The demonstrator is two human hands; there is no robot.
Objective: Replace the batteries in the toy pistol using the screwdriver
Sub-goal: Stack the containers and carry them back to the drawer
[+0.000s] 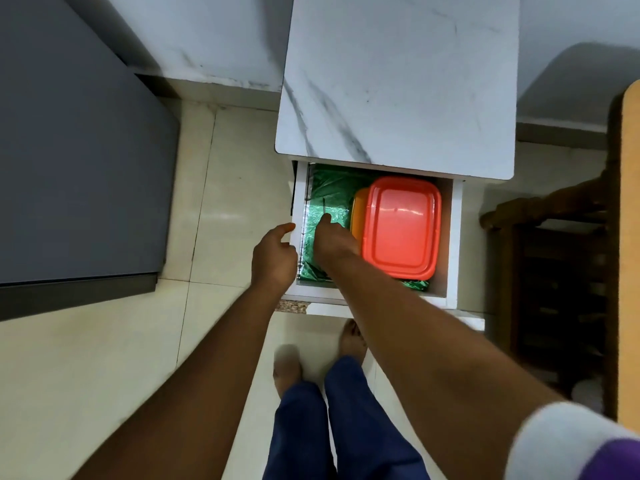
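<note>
A white drawer (454,237) stands pulled out under a marble-topped cabinet (398,81). My right hand (334,242) reaches into its left part and pinches a thin dark screwdriver (324,206), whose shaft points away from me over green crinkled plastic (327,195). My left hand (275,258) hovers at the drawer's left wall, its fingers loosely curled and holding nothing. The toy pistol and the batteries are not in view.
A red-lidded box (401,226) over an orange one (358,213) fills the drawer's right part. A grey cabinet (76,150) stands at the left, dark wooden furniture (554,271) at the right. My bare feet (287,368) are on pale floor tiles.
</note>
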